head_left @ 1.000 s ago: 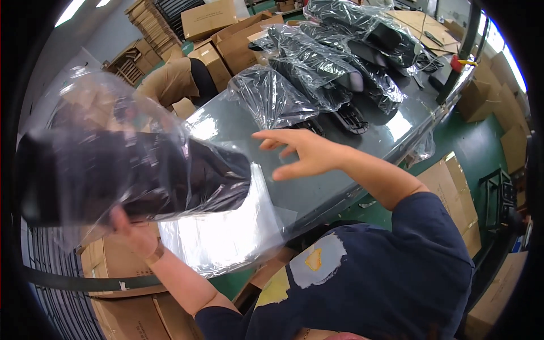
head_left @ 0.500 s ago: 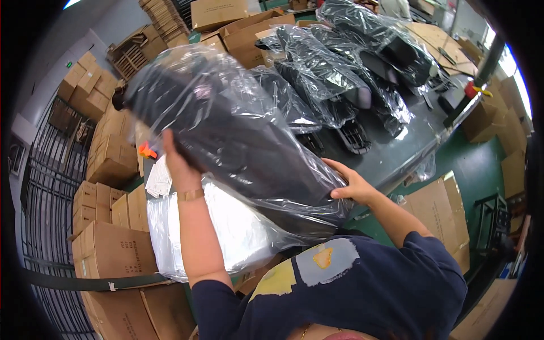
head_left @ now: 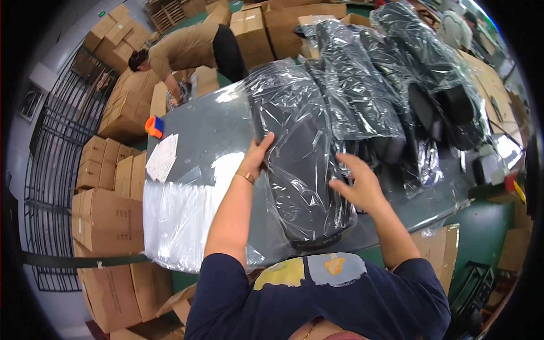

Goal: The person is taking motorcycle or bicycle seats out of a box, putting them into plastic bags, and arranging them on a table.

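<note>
While the black padded piece (head_left: pixel 303 164) lies on the tabletop (head_left: pixel 195 124) right in front of the person, inside a clear plastic bag (head_left: pixel 283 76), a hand is at each of its long sides. The left hand (head_left: pixel 256 156) touches the left edge, its thumb up on the plastic; how firmly its other fingers close there cannot be told. The right hand (head_left: pixel 362 186) is at the opposite edge, its fingers spread wide with the thumb apart, and whether the tips press on the bag is hard to tell. Just beside the piece, on the right, more black parts in clear bags (head_left: pixel 360 85) lie close together. On the left, a stack of flat clear bags (head_left: pixel 175 221) covers the near corner, with white papers (head_left: pixel 162 158) beyond it and a small orange and blue thing (head_left: pixel 153 126) near the tabletop's edge. Farther off, a co-worker (head_left: pixel 187 48) in a tan top bends over among cardboard boxes (head_left: pixel 252 34).
</note>
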### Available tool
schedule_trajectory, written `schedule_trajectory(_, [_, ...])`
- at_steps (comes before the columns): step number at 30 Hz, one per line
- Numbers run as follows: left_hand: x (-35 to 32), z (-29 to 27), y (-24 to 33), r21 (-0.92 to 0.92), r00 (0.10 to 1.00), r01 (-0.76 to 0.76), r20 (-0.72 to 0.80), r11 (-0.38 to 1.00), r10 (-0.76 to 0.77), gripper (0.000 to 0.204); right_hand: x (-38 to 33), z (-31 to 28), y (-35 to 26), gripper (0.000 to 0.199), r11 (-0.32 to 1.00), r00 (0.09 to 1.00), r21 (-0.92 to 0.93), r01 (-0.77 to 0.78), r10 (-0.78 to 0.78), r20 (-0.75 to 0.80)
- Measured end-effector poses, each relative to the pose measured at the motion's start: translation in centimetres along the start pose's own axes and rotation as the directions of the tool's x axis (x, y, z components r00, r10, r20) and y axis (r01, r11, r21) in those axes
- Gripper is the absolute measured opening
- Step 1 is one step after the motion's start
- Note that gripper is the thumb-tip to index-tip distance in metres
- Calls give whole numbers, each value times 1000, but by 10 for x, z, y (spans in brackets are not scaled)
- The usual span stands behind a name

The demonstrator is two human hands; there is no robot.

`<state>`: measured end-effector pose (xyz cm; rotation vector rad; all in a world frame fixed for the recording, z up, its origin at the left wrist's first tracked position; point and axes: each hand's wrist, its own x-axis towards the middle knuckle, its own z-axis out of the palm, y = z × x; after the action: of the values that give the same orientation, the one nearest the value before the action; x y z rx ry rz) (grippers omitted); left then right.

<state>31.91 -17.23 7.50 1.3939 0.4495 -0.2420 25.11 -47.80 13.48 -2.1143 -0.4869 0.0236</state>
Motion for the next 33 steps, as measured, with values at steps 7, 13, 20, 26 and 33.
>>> schedule_trajectory(7, [-11,-1,-23,-383,973,83,229,920,8,90,134,53,29,98,909,936,229,-349,326,130])
schedule_trajectory(13, [1,-15,-43,-539,957,250,264,804,-121,71,146,86,48,67,152,677,690,-708,424,602])
schedule_trajectory(20, [-8,-84,-1,-433,966,196,238,880,-98,54,168,142,36,55,230,756,738,-635,381,532])
schedule_trajectory(26, [-36,-211,50,-346,994,-104,-73,932,84,65,206,243,-81,60,292,875,832,-471,40,482])
schedule_trajectory(33, [-26,-321,55,-84,988,-68,-147,994,55,71,217,398,-118,88,646,890,630,-431,190,415])
